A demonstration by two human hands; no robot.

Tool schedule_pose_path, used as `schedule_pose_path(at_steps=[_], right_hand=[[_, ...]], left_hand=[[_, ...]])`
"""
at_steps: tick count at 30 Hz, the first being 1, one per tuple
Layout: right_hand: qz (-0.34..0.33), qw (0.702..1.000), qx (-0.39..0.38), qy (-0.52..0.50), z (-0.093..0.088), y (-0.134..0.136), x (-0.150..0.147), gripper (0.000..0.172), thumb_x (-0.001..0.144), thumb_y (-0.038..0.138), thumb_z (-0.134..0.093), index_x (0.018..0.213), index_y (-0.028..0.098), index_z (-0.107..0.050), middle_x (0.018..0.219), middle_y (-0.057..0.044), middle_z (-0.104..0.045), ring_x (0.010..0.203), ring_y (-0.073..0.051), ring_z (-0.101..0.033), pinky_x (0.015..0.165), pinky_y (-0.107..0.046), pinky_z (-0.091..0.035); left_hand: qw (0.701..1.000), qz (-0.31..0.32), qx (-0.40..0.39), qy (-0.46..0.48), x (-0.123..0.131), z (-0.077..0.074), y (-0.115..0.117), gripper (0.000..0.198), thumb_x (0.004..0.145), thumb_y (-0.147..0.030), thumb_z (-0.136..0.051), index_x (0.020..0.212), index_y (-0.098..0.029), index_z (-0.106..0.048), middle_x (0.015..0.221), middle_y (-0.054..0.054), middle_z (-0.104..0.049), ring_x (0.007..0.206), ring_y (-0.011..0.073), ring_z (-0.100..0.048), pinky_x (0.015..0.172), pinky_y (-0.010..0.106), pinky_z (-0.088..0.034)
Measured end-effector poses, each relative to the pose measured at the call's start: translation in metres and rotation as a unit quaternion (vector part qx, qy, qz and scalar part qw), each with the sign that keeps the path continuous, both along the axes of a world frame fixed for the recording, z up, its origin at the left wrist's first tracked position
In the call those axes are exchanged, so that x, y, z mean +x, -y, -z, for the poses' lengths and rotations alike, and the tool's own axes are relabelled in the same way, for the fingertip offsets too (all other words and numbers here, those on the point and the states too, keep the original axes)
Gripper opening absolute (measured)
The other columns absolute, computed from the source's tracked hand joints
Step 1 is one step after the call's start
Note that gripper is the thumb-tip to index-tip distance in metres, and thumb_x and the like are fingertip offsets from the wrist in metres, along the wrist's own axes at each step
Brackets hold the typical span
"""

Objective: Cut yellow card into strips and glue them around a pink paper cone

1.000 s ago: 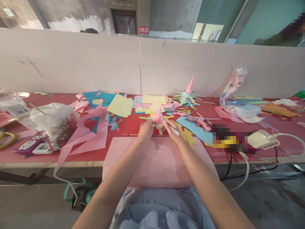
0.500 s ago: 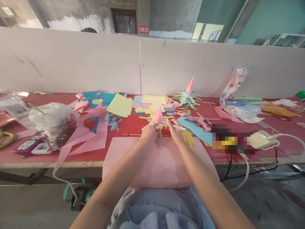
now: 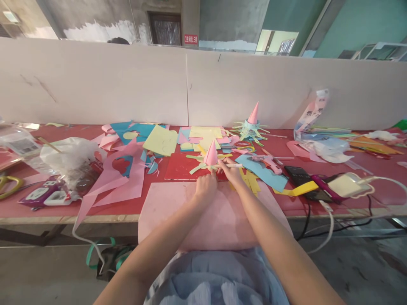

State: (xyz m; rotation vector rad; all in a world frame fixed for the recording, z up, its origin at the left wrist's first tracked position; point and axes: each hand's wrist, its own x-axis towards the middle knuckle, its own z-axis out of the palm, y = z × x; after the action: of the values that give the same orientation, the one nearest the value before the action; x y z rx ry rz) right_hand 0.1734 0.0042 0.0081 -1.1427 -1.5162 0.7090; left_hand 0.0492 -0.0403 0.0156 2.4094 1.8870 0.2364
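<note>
A pink paper cone (image 3: 211,155) stands upright, with pale green and yellow paper strips (image 3: 196,168) spreading out around its base. My left hand (image 3: 206,186) is closed at the near side of the cone, its fingertips pinching one of the strips low down. From the right, my right hand (image 3: 230,173) reaches to the base with fingers closed around a thin whitish stick (image 3: 235,165); its fingertips touch the strips. Beneath the paper piece lies a red board (image 3: 173,167). A similar finished-looking piece, a pink cone in a light blue ring (image 3: 252,123), stands farther back.
Coloured paper scraps (image 3: 160,140) cover the table's back and left. A pink glue gun (image 3: 270,163), blue paper (image 3: 262,171), yellow strips (image 3: 251,181) and a phone (image 3: 300,177) with cables lie right. Scissors (image 3: 9,185) and a plastic bag (image 3: 71,159) are left. A white partition (image 3: 127,84) stands behind.
My left hand has shifted down and right, from beside the cone to its near side. My right hand has moved slightly left and the stick now lies more level.
</note>
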Motion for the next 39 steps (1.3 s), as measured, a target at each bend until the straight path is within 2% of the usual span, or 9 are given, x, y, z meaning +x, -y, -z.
schedule_pose_path(at_steps=[8,18,23,33,36,39], right_hand=[[-0.008,1.0,-0.003,0.007,0.003,-0.003,0.001,0.031,0.08,0.047,-0.052,0.061,0.023,-0.046,0.05,0.003,-0.057,0.051,-0.015,-0.057,0.059,-0.027,-0.044],[-0.027,0.999,0.003,0.028,0.0,-0.001,-0.001,0.028,0.08,0.045,-0.052,0.063,0.023,-0.049,0.056,0.003,-0.06,0.058,-0.015,-0.059,0.064,-0.027,-0.044],[-0.032,0.999,-0.008,0.019,0.003,-0.003,0.001,0.029,0.081,0.045,-0.051,0.062,0.023,-0.048,0.053,0.004,-0.058,0.054,-0.015,-0.058,0.062,-0.027,-0.044],[0.003,1.0,0.007,0.024,0.007,-0.005,0.002,0.028,0.081,0.042,-0.049,0.06,0.024,-0.043,0.048,0.004,-0.054,0.05,-0.014,-0.054,0.058,-0.027,-0.043],[0.032,0.999,0.006,0.014,0.006,-0.003,0.003,0.029,0.08,0.044,-0.048,0.06,0.024,-0.042,0.047,0.004,-0.053,0.049,-0.014,-0.053,0.056,-0.026,-0.042],[0.024,1.0,-0.007,0.01,0.006,-0.002,0.004,0.029,0.08,0.046,-0.048,0.062,0.023,-0.043,0.048,0.004,-0.054,0.049,-0.014,-0.053,0.055,-0.026,-0.042]], left_hand=[[1.0,0.007,-0.004,-0.011,0.001,0.001,-0.001,0.038,0.093,-0.023,-0.023,0.125,-0.009,-0.039,0.084,0.013,-0.064,0.082,0.0215,-0.064,0.069,0.029,-0.046],[1.0,0.011,-0.001,-0.012,0.0,-0.005,0.002,0.038,0.092,-0.022,-0.024,0.124,-0.009,-0.04,0.085,0.013,-0.064,0.082,0.0224,-0.064,0.068,0.03,-0.046],[1.0,0.011,-0.006,-0.011,0.0,-0.003,0.002,0.037,0.093,-0.023,-0.023,0.121,-0.01,-0.042,0.086,0.013,-0.064,0.082,0.0225,-0.064,0.069,0.03,-0.046],[1.0,0.004,-0.02,0.013,-0.002,-0.009,0.005,0.034,0.092,-0.023,-0.026,0.12,-0.012,-0.042,0.086,0.011,-0.064,0.082,0.021,-0.063,0.071,0.029,-0.045],[1.0,0.012,-0.003,0.017,-0.005,-0.008,0.011,0.037,0.092,-0.022,-0.026,0.127,-0.015,-0.036,0.09,0.011,-0.063,0.087,0.021,-0.062,0.075,0.03,-0.044],[1.0,0.015,0.016,0.012,-0.008,-0.005,0.016,0.037,0.091,-0.022,-0.028,0.127,-0.017,-0.036,0.096,0.011,-0.061,0.093,0.0208,-0.059,0.078,0.03,-0.042]])
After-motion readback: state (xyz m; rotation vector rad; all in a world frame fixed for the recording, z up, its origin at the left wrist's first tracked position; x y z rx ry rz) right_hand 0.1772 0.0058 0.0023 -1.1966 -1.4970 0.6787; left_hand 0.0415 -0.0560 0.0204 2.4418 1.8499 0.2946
